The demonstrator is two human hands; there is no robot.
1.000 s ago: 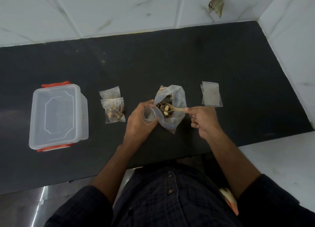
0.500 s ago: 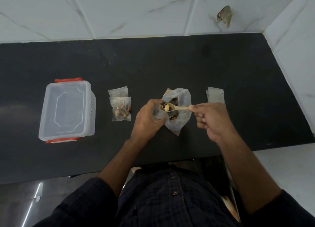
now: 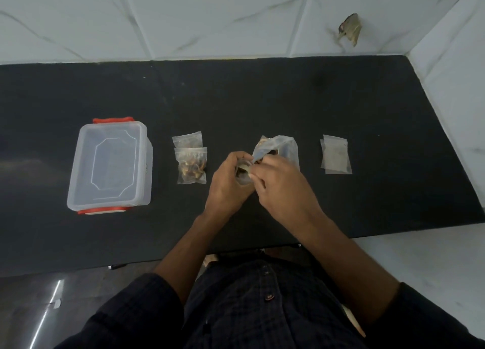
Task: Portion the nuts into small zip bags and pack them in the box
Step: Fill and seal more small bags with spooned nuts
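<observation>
My left hand [image 3: 228, 183] grips a small clear zip bag [image 3: 243, 174] with its mouth held open. Over that mouth my right hand [image 3: 280, 188] pinches a small wooden spoon [image 3: 245, 168], whose bowl dips into the bag. Just behind both hands stands the large plastic bag of nuts [image 3: 279, 149], partly hidden by my right hand. Two filled zip bags [image 3: 191, 162] lie to the left on the black table [image 3: 262, 99]. The clear plastic box [image 3: 111, 165] with red clips sits lidded at far left.
A small stack of flat zip bags [image 3: 336, 155] lies to the right of the nut bag. White tiled walls run along the back and the right side. The table's near edge meets my lap.
My right hand has carried the spoon left, out of the nut bag and over the small bag in my left hand. The camera has tilted a little.
</observation>
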